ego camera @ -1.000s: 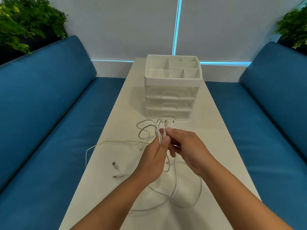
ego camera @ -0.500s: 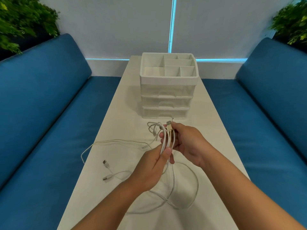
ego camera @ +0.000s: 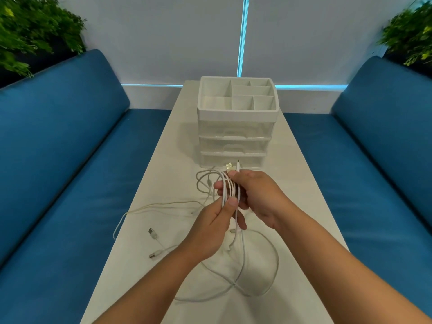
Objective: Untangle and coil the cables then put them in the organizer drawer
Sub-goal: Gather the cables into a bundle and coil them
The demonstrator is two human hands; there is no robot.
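Right hand (ego camera: pixel 253 197) grips a bundle of white cables (ego camera: pixel 230 190), fingers curled round several parallel strands, thumb on top near the plug ends. Two connectors (ego camera: pixel 232 167) stick up past the thumb toward the far side; I judge I hold them together there so the ends stay aligned as a start for coiling.

Left hand (ego camera: pixel 216 226) pinches the same strands just below, thumb pressed on them. Probable reason: to run the loose lengths through and separate them.

Below the hands the cables hang in wide slack loops (ego camera: pixel 257 277) onto the white surface (ego camera: pixel 163 183), crossing one another at the near side. Not untangled yet. One thin strand (ego camera: pixel 152 206) trails far left to the surface edge. Two more USB plugs (ego camera: pixel 153 233) lie loose on the surface, left of my left forearm.

The organizer (ego camera: pixel 237 127) stands at the far end, just beyond the hands. All three drawers look closed; none holds a cable as far as I can see. The top tray compartments look bare.

Blue benches flank the surface on both sides.
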